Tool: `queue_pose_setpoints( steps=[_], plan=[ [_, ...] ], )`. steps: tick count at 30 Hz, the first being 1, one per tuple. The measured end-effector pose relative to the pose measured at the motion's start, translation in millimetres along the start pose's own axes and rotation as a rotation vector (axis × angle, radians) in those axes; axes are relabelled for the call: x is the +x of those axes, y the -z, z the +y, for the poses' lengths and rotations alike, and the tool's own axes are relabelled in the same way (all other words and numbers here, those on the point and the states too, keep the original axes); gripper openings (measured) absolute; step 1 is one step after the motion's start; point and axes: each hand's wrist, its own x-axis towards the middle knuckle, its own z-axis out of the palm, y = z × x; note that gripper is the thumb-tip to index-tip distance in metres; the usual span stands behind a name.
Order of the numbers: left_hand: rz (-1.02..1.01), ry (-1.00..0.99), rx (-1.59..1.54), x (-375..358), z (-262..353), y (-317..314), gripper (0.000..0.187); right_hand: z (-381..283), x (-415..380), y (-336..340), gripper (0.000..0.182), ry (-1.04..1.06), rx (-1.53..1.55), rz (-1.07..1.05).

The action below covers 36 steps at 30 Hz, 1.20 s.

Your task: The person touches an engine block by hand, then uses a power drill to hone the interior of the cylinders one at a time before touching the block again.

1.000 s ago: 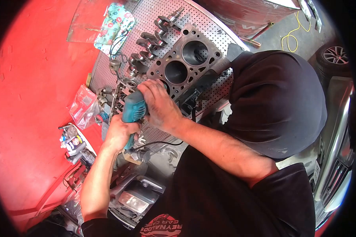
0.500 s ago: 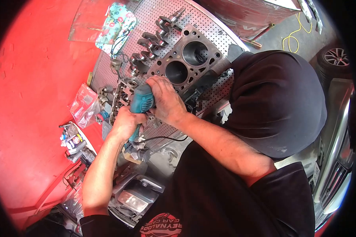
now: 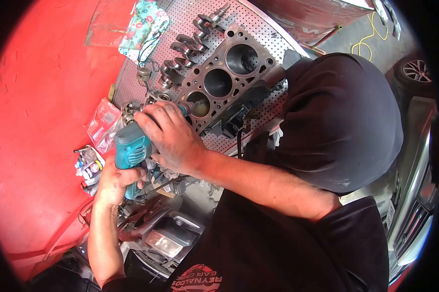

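Note:
My left hand (image 3: pixel 116 181) is wrapped round the handle of a teal corded power drill (image 3: pixel 132 145). My right hand (image 3: pixel 173 134) is closed over the front of the drill's body. From the drill's nose, a chuck and narrow tool reach into a bore of the engine block (image 3: pixel 235 87); the tool's end is not clear. That bore (image 3: pixel 198 108) shows a yellowish wet patch. Two more round bores lie in line farther up the block. A crankshaft (image 3: pixel 185 46) lies alongside the block.
The block rests on a perforated metal surface (image 3: pixel 132 80). A red panel (image 3: pixel 39 121) fills the left side. A floral cloth (image 3: pixel 144 31), a plastic bag (image 3: pixel 104 124) and small bottles (image 3: pixel 90 168) lie nearby. A dark cloth-covered shape (image 3: pixel 346 121) bulges at right. A headlight (image 3: pixel 168 238) is below.
Both hands and the drill have moved left and slightly down in the view, drawing away from the block. The third bore and the tool at the drill's nose now show.

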Motion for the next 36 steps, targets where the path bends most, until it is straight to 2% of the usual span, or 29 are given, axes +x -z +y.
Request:
queue_pose_setpoints(
  steps=[5,17,26,29,32,36],
  plan=[
    [0.022,0.025,0.024,-12,9,6,0.03,-7,4,-5,0.097,0.027,0.024,-0.002],
    [0.063,0.003,-0.035,-19,17,-1,0.035,-8,9,1,0.098,0.063,0.04,0.008],
    [0.011,0.035,0.021,-13,18,1,0.028,-8,4,2,0.098,0.016,0.015,0.009],
    [0.035,0.015,0.035,-12,10,1,0.043,-8,2,-1,0.098,0.0,0.016,-0.017],
    [0.023,0.038,0.028,-13,13,3,0.029,-8,4,-1,0.098,0.004,0.026,-0.029],
    [0.038,0.003,0.014,-9,11,3,0.033,-5,8,-3,0.097,0.022,0.029,-0.017]
  ],
)
